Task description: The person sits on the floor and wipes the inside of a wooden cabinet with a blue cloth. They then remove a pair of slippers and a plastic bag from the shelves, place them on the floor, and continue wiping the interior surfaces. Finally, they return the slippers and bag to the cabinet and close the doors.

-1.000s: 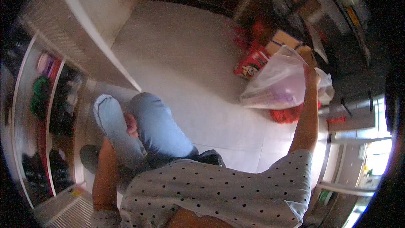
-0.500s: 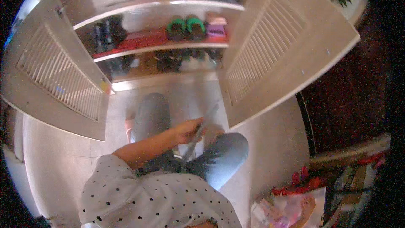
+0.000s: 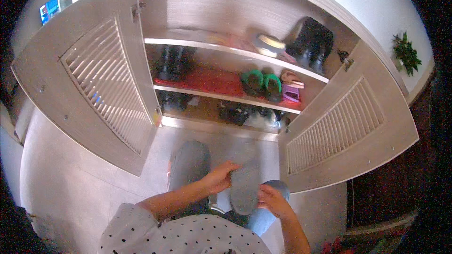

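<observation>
Right in front of the open shoe cabinet there's a grey insole, left hand gripping its left edge, right hand curled at the other, can't tell if gripping too.

From here the grey sole looks blurred; the bottom-shelf shoes are too dim to tell apart.

both hands hold flat grey piece
</observation>
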### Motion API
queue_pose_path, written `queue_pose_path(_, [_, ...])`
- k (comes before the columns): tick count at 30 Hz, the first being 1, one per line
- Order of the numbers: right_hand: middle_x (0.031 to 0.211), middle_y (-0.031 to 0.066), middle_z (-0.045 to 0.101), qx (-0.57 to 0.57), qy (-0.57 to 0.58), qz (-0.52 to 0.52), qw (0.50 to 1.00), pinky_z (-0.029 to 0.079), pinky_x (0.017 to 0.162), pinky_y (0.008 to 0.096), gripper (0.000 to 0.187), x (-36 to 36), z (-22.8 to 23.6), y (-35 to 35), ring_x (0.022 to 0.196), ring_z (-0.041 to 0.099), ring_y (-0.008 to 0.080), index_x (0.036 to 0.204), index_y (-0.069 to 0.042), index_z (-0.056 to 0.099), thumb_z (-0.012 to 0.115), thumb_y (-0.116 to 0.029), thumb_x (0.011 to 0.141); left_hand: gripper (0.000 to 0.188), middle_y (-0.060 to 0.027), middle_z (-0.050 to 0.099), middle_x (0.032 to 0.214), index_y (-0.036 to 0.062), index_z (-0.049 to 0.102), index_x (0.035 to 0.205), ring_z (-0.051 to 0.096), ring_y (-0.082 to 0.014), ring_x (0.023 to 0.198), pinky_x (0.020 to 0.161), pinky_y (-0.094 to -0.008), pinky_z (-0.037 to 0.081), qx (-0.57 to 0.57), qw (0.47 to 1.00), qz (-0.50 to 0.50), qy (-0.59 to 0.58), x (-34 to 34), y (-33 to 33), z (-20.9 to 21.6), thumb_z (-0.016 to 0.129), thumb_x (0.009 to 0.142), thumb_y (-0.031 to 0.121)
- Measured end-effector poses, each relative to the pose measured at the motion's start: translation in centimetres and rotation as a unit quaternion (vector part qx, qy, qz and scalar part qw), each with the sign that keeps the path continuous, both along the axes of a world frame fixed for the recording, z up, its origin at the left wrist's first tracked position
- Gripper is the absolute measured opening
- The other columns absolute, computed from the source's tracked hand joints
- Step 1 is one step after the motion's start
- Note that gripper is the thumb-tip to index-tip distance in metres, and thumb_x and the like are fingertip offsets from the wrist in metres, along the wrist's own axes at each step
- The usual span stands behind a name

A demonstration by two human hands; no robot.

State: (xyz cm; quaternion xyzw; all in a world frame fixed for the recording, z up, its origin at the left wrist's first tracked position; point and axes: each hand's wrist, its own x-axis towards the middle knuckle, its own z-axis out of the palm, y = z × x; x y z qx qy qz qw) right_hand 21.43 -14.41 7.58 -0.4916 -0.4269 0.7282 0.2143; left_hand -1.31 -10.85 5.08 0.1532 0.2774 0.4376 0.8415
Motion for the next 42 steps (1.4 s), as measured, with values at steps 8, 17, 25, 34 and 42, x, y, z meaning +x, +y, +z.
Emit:
queue_pose_path(8, [0.087,0.0079,0.057,0.051,0.017,0.273,0.96,0.05,0.064,0.0312,0.03,-14.4,-3.8,4.2,0.069,0.057,0.0176,0.104,-0.003,0.049,0.049,-0.027,0.085,0.043,-0.0141,0.054,0.106,-0.0013,0.045,0.112,0.053,-0.0251,0.096,0.087,-0.0369,0.038,-0.031,0.993,0.112,-0.007,-11.3,-0.5,-0.8,0.049,0.072,0.011])
queue_pose_path(17, [0.091,0.0096,0.057,-0.169,0.114,0.156,0.967,0.048,0.066,0.0314,0.037,-20.2,-1.5,7.5,0.076,0.057,0.0183,0.107,0.0,0.047,0.055,-0.027,0.082,0.041,-0.0144,0.055,0.101,0.0015,0.041,0.115,0.053,-0.0273,0.096,0.089,-0.0393,0.038,0.022,0.971,0.202,-0.127,-15.2,2.8,0.0,0.045,0.076,0.014])
queue_pose_path(25, [0.096,0.0065,0.055,0.124,-0.084,0.208,0.967,0.045,0.07,0.0278,0.041,-19.7,-2.6,14.0,0.084,0.053,0.0149,0.113,-0.002,0.044,0.056,-0.025,0.082,0.044,-0.0127,0.054,0.104,0.0007,0.041,0.118,0.05,-0.0234,0.099,0.089,-0.0359,0.036,0.057,0.966,0.243,0.068,-14.8,5.9,1.3,0.045,0.08,0.022])
queue_pose_path(34, [0.1,0.0127,0.056,0.436,-0.17,0.215,0.857,0.045,0.07,0.0348,0.037,-17.6,2.2,19.5,0.083,0.055,0.0223,0.12,-0.009,0.041,0.045,-0.025,0.087,0.02,-0.0087,0.056,0.1,0.001,0.054,0.099,0.052,-0.019,0.096,0.086,-0.0294,0.038,0.417,0.58,0.47,0.519,-22.1,17.1,13.8,0.042,0.084,0.001])
queue_pose_path(42, [0.097,0.0183,0.055,0.387,-0.304,0.389,0.779,0.046,0.07,0.0415,0.039,-14.3,3.8,20.2,0.08,0.055,0.0371,0.12,-0.015,0.041,0.042,-0.01,0.081,0.042,-0.0177,0.052,0.11,0.0086,0.053,0.11,0.05,-0.0309,0.101,0.086,-0.0376,0.04,0.512,0.37,0.061,0.773,-30.2,37.2,16.2,0.049,0.069,0.001])
